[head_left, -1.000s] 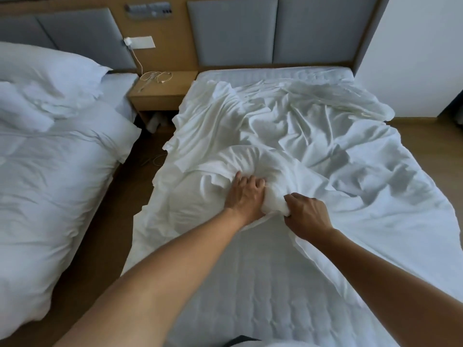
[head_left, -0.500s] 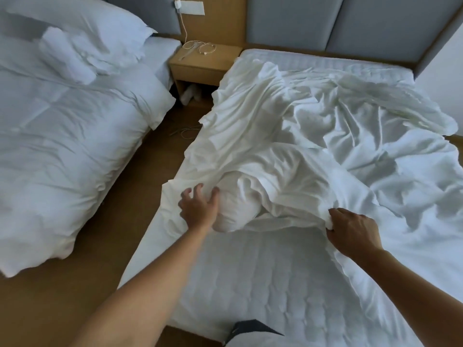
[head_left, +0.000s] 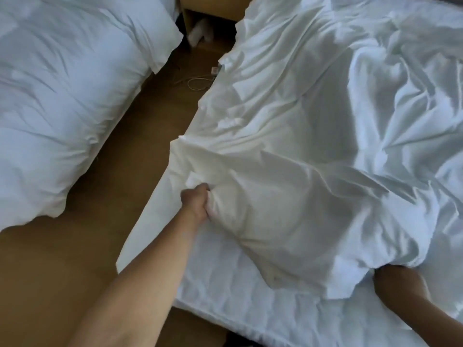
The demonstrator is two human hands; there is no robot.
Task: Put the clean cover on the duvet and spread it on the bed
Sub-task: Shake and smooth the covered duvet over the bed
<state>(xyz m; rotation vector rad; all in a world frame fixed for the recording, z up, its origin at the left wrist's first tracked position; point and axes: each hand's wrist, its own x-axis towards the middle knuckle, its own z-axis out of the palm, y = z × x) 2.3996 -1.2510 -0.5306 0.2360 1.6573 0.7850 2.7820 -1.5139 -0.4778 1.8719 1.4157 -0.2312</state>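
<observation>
the white cover (head_left: 313,121) lies crumpled over the far part of the bed (head_left: 238,309). its near edge is bunched just past both hands, with bare quilted mattress on the near side of them. a plump bulge right beside the left hand (head_left: 196,202) suggests the duvet is inside there, though i can't see it bare. it all looks light, soft and floppy, thin cotton that slides over itself, so a flat palm would likely just skate. it is best taken by a fistful at a corner or along the hem, where cover and filling can be pinched together. the left hand does that: arm stretched out straight, fist clenched round a wad of cloth at the bulge's left side, close to the bed's edge. the right hand (head_left: 398,281) is well apart to its right, wrist showing, fingers tucked under the hem, so i cannot tell whether it grips or lies flat. left of the left hand, across a strip of floor (head_left: 75,259), stands a 2nd bed (head_left: 62,96).
</observation>
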